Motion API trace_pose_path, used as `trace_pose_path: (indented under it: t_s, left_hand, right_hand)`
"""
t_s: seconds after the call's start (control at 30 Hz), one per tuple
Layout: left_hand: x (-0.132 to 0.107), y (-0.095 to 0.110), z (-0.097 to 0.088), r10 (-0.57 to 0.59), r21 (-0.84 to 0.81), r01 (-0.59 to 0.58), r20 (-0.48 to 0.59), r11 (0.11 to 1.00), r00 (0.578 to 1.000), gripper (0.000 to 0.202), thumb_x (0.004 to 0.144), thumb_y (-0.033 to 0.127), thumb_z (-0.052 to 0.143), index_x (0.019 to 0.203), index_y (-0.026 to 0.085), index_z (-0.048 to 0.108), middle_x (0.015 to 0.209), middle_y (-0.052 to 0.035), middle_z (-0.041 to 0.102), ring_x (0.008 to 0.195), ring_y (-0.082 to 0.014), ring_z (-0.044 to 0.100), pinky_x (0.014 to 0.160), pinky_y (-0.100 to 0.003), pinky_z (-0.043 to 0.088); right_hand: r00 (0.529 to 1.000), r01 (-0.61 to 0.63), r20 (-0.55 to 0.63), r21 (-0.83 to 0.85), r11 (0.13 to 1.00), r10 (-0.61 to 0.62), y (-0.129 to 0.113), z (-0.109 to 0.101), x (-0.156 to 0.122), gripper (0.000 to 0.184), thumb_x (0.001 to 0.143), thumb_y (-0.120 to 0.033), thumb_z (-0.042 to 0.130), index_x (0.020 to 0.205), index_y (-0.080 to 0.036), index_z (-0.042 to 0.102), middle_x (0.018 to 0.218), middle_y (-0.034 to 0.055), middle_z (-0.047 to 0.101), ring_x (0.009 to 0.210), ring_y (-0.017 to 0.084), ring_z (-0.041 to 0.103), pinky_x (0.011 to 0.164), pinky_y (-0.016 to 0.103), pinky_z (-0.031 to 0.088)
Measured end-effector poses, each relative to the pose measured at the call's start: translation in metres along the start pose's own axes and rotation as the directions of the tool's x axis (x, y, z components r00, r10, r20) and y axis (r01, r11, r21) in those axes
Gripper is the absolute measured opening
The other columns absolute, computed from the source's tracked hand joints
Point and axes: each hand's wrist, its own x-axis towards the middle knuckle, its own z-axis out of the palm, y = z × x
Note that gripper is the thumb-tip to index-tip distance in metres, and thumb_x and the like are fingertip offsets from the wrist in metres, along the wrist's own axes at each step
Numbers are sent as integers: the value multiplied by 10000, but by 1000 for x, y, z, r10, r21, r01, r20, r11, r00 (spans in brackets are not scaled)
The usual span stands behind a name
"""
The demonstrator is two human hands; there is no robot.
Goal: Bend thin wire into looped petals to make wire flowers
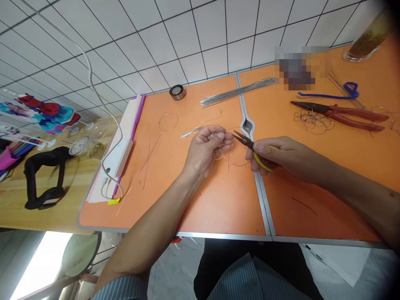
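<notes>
Between thumb and fingers, my left hand pinches a thin wire that is bent into loops, a wide one curving out to the right. My right hand is wrapped round small pliers with yellow handles and dark jaws. The jaw tips point left, close to my left fingertips; whether they touch the wire I cannot tell. A short bundle of cut wires lies just left of my left hand. Behind both hands rests a long bundle of straight wires.
Larger pliers with red handles lie at the right beside tangled wire loops. A roll of tape and a wire ring are at the back left. A white power strip with a cable stands at the orange table's left edge.
</notes>
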Motion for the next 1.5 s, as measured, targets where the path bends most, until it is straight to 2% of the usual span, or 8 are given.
trace_pose_path:
  t_s: [0.13,0.33,0.53,0.8,0.97,1.07,1.27,1.5]
  left_hand:
    - [-2,-4,4,82,68,-81,-12,994,997,279,839,318,942,956,204,716,911,-19,828,829,-141,799,838,-266,657]
    - [-5,-6,7,126,163,-124,-6,979,992,301,859,381,937,963,214,710,902,-20,818,870,-175,825,881,-311,654]
    - [-6,-8,10,147,184,-143,-9,972,989,207,892,328,895,940,215,728,904,-13,821,806,-145,799,858,-296,652]
    - [-7,-11,11,164,203,-159,-6,966,987,184,933,326,866,981,225,720,966,-31,853,882,-158,823,907,-309,663]
    - [-7,-11,11,203,212,-198,-2,957,979,160,940,309,855,968,215,729,954,-33,848,863,-153,823,878,-295,664]
    - [-6,-11,11,216,198,-213,5,957,976,151,929,304,861,956,207,747,956,-35,848,818,-142,817,841,-281,667]
    - [-1,-16,8,235,150,-235,18,960,972,269,856,390,945,938,209,763,890,-24,837,750,-154,820,732,-260,662]
    - [-1,-19,8,257,176,-254,2,951,966,263,873,403,941,937,216,767,880,-26,835,781,-166,829,749,-275,673]
  right_hand:
    - [1000,-9,-23,-4,1000,9,4,5,1,530,995,-743,728,958,-216,765,833,71,770,645,188,642,585,335,491]
    - [997,-32,-75,-34,999,29,2,7,-1,535,989,-757,728,937,-225,750,819,71,756,640,186,633,562,333,478]
    - [996,-46,-81,-33,998,43,-1,9,-1,545,976,-762,737,918,-219,737,821,76,744,639,186,625,552,338,473]
    - [996,-36,-83,-52,998,32,-4,12,-3,563,1017,-772,668,912,-222,723,712,23,650,550,147,521,512,321,382]
    - [997,-29,-76,-13,999,28,-2,13,-3,538,1061,-731,634,912,-221,717,666,3,609,517,127,460,506,313,325]
    - [996,-41,-79,15,999,42,0,14,-2,548,1044,-742,659,920,-214,733,703,18,644,530,125,487,505,302,354]
    - [995,-59,-77,94,994,66,6,15,2,588,1006,-771,693,948,-189,759,809,74,727,605,149,602,526,279,454]
    - [996,-44,-72,79,996,50,7,15,1,523,1074,-689,647,942,-192,747,787,52,699,573,126,562,515,268,411]
